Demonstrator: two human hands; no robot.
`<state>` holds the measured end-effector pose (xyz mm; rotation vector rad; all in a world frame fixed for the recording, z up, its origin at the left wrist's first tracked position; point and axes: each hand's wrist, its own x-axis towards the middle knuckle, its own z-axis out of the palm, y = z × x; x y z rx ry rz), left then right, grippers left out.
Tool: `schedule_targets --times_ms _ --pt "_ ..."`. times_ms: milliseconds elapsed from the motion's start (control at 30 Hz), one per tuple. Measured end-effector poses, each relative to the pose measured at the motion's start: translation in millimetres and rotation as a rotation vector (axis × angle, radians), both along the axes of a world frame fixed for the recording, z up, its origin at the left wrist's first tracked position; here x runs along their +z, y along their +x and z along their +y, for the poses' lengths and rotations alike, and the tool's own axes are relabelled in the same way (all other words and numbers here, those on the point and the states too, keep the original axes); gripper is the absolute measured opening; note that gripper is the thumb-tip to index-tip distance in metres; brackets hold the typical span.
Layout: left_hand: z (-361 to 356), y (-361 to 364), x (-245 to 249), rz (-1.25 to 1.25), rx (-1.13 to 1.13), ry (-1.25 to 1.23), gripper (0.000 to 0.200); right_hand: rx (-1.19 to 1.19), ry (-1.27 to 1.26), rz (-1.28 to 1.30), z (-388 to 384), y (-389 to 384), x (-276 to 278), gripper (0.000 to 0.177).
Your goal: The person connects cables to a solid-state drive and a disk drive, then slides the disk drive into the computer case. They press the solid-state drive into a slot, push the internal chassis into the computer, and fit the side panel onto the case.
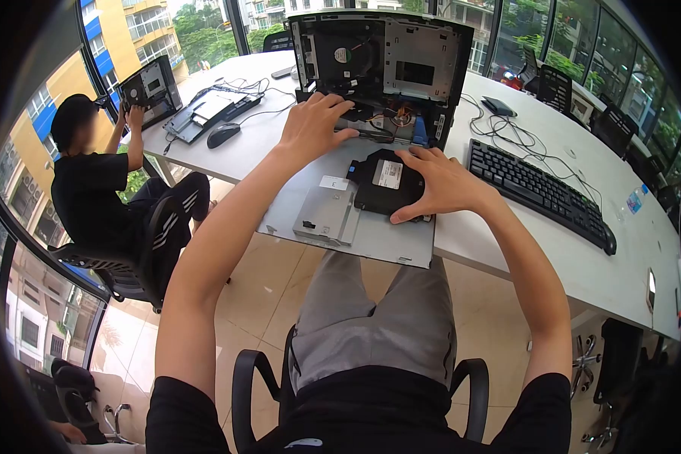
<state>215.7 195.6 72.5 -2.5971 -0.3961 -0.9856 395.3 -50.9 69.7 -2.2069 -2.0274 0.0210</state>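
Note:
An opened desktop computer case [431, 79] stands in front of me, its inside showing a fan, metal bays and coloured cables. My left hand [315, 127] reaches to the lower left of the case, fingers stretched and thumb apart; its fingertips are near the dark inner edge. Under my right hand [448, 181] lies a flat black disc drive [371, 193] with a white label. The fingers and thumb of that hand clasp its right side. Beside the drive, a silver metal bracket [324, 213] rests on the grey metal panel [401, 246], which overhangs the table edge.
A black keyboard [541, 193] and tangled cables lie to the right, with a bottle [636, 198] and a phone [651, 289] farther along. On the left are a mouse [223, 135] and computer parts [212, 111]. Another person [98, 181] sits handling an opened case [150, 91].

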Motion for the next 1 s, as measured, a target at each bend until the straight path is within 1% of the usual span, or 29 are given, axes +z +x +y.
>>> schedule_targets --times_ms 100,333,533,633,733,833,1000 --pt "-6 -2 4 -0.040 -0.055 0.014 0.057 0.012 0.005 0.032 1 1 -1 0.135" --pt "-29 -3 15 -0.163 -0.189 -0.005 0.043 0.057 0.125 0.015 1 6 -8 0.130" --pt "-35 -3 33 -0.264 -0.223 -0.025 0.036 0.091 0.260 0.007 -23 4 15 0.120" --pt "-32 -3 45 -0.312 -0.227 -0.047 0.034 0.105 0.302 -0.036 -36 4 33 0.120" --pt "-29 -3 57 -0.325 -0.214 -0.069 0.034 0.098 0.412 -0.174 -43 10 45 0.115" --pt "-24 3 68 -0.365 -0.228 -0.005 0.035 0.090 0.526 -0.271 -43 15 58 0.111" --pt "-18 13 90 -0.336 -0.198 0.055 0.044 0.063 0.730 -0.435 -28 27 71 0.108"
